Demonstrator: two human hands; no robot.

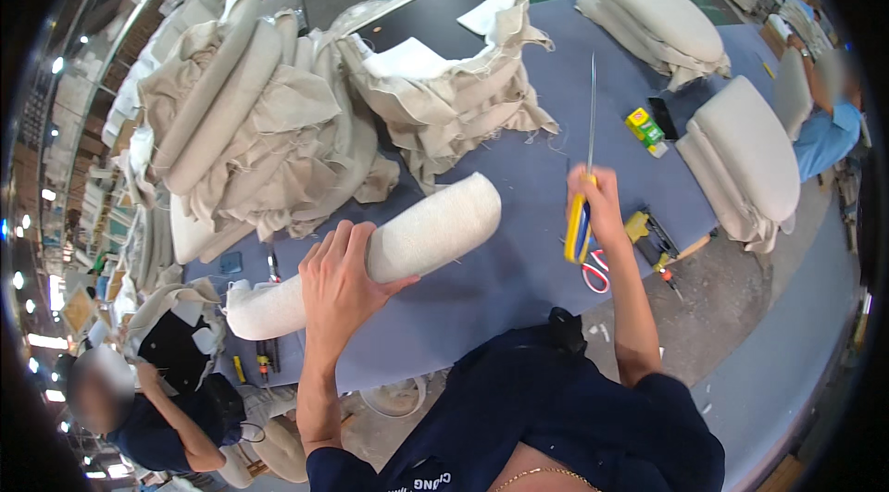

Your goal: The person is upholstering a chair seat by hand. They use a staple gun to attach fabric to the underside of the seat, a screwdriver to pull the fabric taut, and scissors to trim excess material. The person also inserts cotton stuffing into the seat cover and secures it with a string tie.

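Note:
My left hand is closed around a cream fabric-covered padded panel, held tilted above the grey-blue table. The panel's upper end points right and away from me. In my right hand is a tool with a yellow and blue handle. Its long, thin metal blade points away from me; its exact kind cannot be made out. Just below that hand lie scissors with red and white handles. A yellow and black power tool is right of my right forearm.
Padded pieces with loose beige fabric are heaped at the left, beside a stack with a black panel. Cream cushions stand at right and far right. A yellow-green box and black phone lie between. People work on both sides.

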